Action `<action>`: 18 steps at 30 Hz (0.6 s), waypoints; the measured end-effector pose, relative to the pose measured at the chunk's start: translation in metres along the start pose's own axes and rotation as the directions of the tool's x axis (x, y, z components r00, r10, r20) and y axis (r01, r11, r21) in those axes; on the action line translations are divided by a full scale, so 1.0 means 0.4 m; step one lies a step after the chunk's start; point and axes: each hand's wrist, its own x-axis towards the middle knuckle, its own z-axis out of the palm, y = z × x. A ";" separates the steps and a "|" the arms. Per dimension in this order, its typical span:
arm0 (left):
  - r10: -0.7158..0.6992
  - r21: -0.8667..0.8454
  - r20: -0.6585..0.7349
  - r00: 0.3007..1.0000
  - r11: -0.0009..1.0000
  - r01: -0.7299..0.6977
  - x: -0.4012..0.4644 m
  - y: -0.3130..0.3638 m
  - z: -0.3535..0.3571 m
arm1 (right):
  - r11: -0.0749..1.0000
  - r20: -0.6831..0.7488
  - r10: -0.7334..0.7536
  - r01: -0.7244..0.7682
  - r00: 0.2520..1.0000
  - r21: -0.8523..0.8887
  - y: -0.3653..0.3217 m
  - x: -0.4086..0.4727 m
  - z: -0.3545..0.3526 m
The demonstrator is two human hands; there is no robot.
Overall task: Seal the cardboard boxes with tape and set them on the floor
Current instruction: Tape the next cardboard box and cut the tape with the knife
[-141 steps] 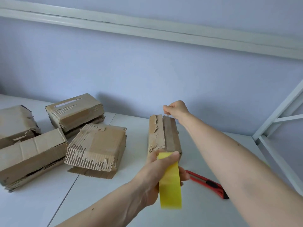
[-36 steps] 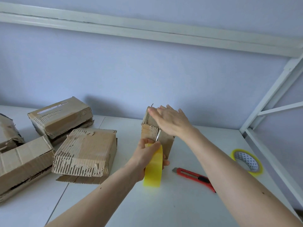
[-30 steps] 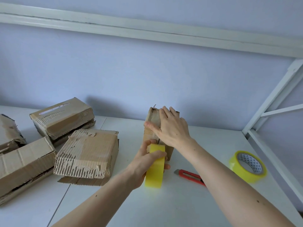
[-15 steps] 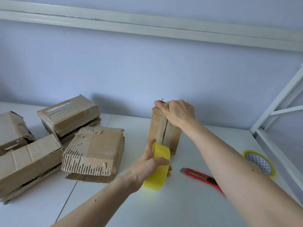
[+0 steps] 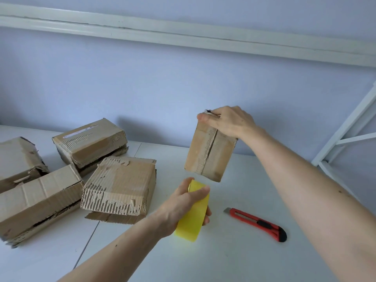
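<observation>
Holding the small brown box [image 5: 210, 151] up off the white table [image 5: 234, 251], your right hand [image 5: 230, 122] is curling its fingers over the box's top end and gripping it there. The box is hanging with its long side going up and down, tipped a little, and the seam between its two flaps is facing you and running down the middle. Your left hand [image 5: 183, 202] is wrapping around the yellow tape roll [image 5: 193, 212], thumb on one side and fingers on the other, just below the box and a bit nearer to you. So the box is sitting up and away from the tape roll, and the left hand is the nearer one to the box's bottom edge. I think the tape needs to be going up to meet that seam next, and running along it the long way. The box is looking soft and worn, with torn, fuzzy paper beside the seam, so tape may be sticking badly there. The tape roll is looking smooth and shiny. A red cutter knife [image 5: 256, 223] is lying flat on the table to the right of the tape roll. Four more scruffy boxes [image 5: 120, 184] are waiting to the left of the tape roll, some showing bumpy ribbed card.
</observation>
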 end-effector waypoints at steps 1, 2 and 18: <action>-0.019 0.009 0.001 1.000 1.000 0.019 -0.002 0.001 -0.001 | 1.000 0.028 0.006 -0.005 1.000 -0.007 -0.001 0.005 -0.014; -0.028 0.029 0.004 1.000 0.999 0.028 -0.003 0.003 0.000 | 1.000 0.057 0.012 -0.012 0.998 -0.007 -0.002 0.006 -0.025; -0.082 -0.015 0.057 0.995 0.996 0.083 -0.015 0.009 0.005 | 0.992 0.306 0.022 -0.057 0.952 0.108 -0.051 -0.007 -0.126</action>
